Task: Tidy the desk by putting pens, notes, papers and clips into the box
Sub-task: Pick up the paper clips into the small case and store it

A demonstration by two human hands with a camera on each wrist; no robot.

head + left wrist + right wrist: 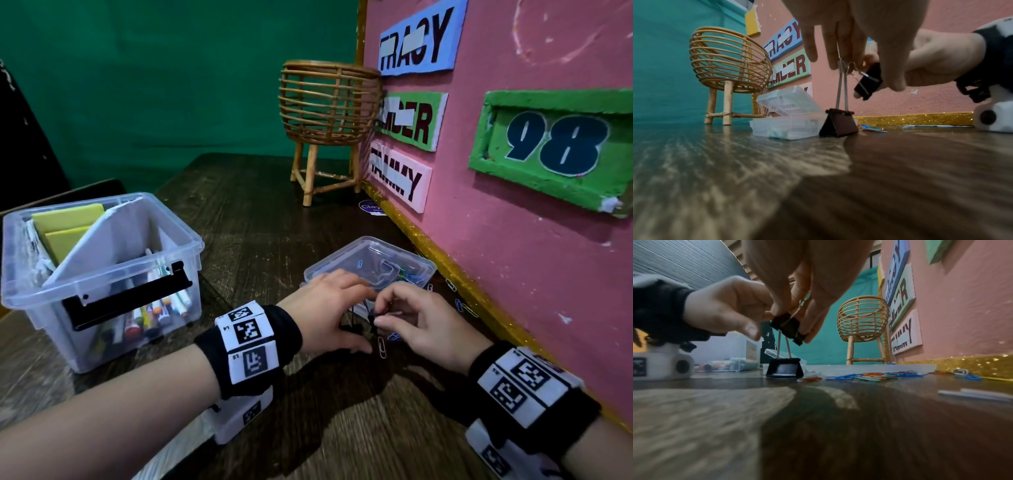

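A large black binder clip (pixel 838 125) stands on the wooden desk with its wire handles up. My left hand (pixel 359 318) pinches the tops of those handles (pixel 841 65). My right hand (pixel 382 313) pinches a smaller black binder clip (pixel 789 327) held in the air against those handles. Just behind both hands lies a small clear clip case (pixel 370 267) with its lid up and coloured paper clips inside. Loose paper clips (pixel 869 376) lie scattered on the desk. The big clear box (pixel 102 284) at the left holds pens, yellow notes and papers.
A rattan basket on legs (pixel 329 102) stands at the back of the desk. A pink board (pixel 513 222) with name signs walls off the right side, its gold strip along the desk. A white paper clip (pixel 382 347) lies under my hands.
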